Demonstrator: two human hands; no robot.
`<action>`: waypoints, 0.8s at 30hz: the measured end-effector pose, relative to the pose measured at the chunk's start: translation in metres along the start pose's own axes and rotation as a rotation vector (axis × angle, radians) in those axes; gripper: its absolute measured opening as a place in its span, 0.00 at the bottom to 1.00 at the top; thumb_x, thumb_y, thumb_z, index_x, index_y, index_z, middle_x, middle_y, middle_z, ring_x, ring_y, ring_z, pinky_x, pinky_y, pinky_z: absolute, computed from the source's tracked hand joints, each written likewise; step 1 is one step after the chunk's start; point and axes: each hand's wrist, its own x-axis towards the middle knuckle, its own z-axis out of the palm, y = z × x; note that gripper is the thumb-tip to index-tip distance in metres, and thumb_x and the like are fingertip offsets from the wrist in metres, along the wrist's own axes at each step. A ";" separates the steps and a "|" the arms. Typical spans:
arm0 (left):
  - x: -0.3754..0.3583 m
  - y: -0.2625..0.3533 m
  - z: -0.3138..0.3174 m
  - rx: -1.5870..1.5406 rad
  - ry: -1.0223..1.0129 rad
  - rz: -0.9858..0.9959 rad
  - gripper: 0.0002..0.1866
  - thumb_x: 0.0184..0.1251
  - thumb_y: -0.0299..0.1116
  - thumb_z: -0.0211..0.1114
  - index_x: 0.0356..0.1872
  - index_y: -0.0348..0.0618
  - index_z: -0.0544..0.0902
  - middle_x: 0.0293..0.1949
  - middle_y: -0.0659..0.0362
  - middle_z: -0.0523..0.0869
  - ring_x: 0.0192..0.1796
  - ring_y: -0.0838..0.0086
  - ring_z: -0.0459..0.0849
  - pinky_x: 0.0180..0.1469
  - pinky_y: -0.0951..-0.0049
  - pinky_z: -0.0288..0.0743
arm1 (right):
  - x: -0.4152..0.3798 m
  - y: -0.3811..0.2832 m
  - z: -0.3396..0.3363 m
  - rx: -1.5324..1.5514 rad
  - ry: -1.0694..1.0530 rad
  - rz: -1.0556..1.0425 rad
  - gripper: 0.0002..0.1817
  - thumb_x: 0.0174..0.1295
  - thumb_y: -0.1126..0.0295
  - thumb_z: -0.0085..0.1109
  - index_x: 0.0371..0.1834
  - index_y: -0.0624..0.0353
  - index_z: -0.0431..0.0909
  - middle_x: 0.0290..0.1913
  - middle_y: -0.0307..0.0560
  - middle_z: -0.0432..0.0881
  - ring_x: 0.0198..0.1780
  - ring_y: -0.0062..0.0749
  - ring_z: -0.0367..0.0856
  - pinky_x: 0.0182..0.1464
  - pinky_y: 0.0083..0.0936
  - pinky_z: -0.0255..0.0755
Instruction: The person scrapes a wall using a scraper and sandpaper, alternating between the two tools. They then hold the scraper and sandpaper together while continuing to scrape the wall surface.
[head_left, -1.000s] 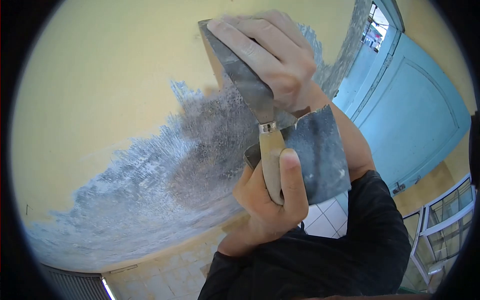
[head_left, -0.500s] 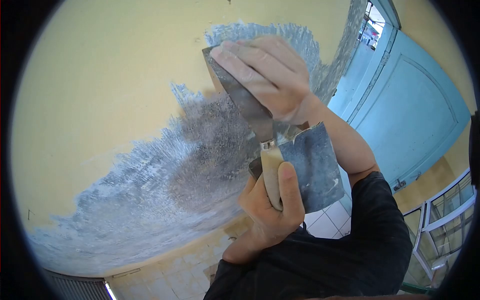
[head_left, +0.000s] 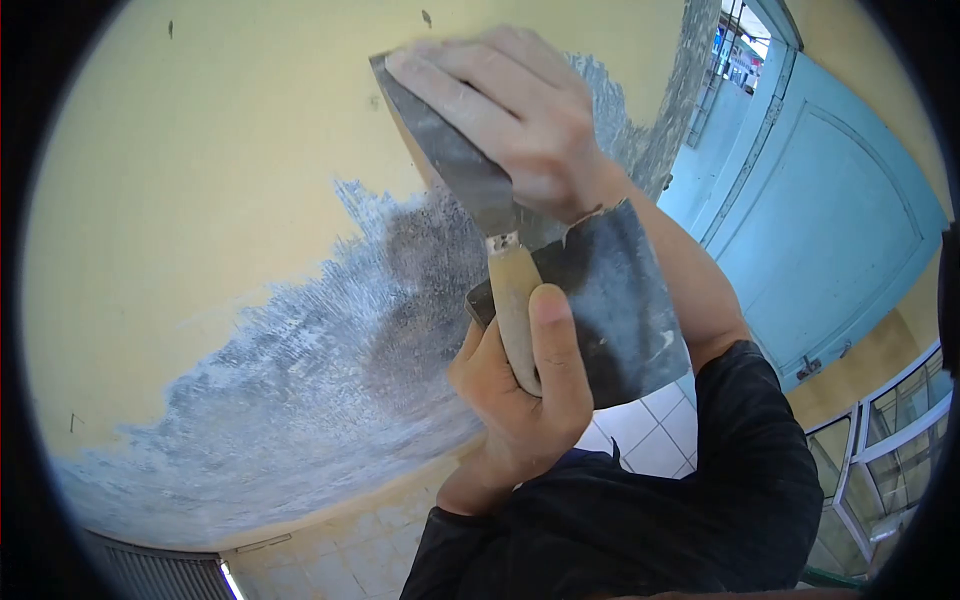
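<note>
A putty knife (head_left: 455,150) with a wide dark blade and a pale wooden handle slants across the patched wall. My left hand (head_left: 530,390) is closed around its handle, thumb along the near side. Also in that hand is a dark grey sheet (head_left: 630,310) like sandpaper, with a ragged upper edge, sticking out to the right behind the handle. My right hand (head_left: 510,110), whitened with dust, is pressed over the blade's upper edge, fingers together and tips near its far corner. Its thumb is hidden. Both hands are close to the yellow wall (head_left: 200,180).
A rough grey-white patch (head_left: 300,350) spreads over the wall's lower part. On the right, a light-blue door (head_left: 840,210) stands open beside its frame. Glazed metal-framed panels (head_left: 900,450) are at lower right. White floor tiles (head_left: 655,435) show beside my black shirt.
Both hands and the putty knife have moved together up and slightly left. The blade's far corner now lies over yellow wall, higher than before. The grey sheet has moved up with my left hand.
</note>
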 end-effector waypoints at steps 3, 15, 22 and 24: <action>-0.027 -0.017 -0.001 0.054 0.022 -0.040 0.21 0.81 0.34 0.56 0.22 0.38 0.77 0.18 0.61 0.76 0.22 0.79 0.73 0.25 0.71 0.60 | -0.022 -0.026 -0.016 0.152 -0.132 0.152 0.21 0.53 0.68 0.71 0.52 0.62 0.86 0.44 0.45 0.87 0.44 0.36 0.87 0.45 0.29 0.80; -0.211 -0.132 -0.074 0.757 0.338 0.198 0.18 0.78 0.34 0.57 0.28 0.33 0.81 0.22 0.50 0.81 0.22 0.61 0.79 0.26 0.61 0.67 | -0.143 -0.142 -0.110 0.477 -0.290 0.523 0.20 0.59 0.77 0.72 0.55 0.68 0.84 0.36 0.44 0.82 0.35 0.35 0.81 0.38 0.30 0.79; -0.201 -0.136 -0.035 1.070 0.432 -0.150 0.21 0.82 0.39 0.58 0.36 0.24 0.81 0.27 0.42 0.83 0.27 0.52 0.79 0.30 0.56 0.69 | -0.201 -0.203 -0.132 0.723 -0.168 1.079 0.08 0.57 0.82 0.72 0.38 0.67 0.82 0.28 0.48 0.81 0.30 0.40 0.80 0.34 0.33 0.73; -0.183 -0.134 -0.022 1.106 0.563 -0.029 0.20 0.82 0.37 0.58 0.39 0.24 0.82 0.30 0.40 0.84 0.29 0.49 0.79 0.31 0.55 0.69 | -0.212 -0.208 -0.141 0.701 -0.185 1.140 0.07 0.59 0.82 0.71 0.36 0.67 0.81 0.27 0.49 0.81 0.29 0.41 0.79 0.34 0.34 0.72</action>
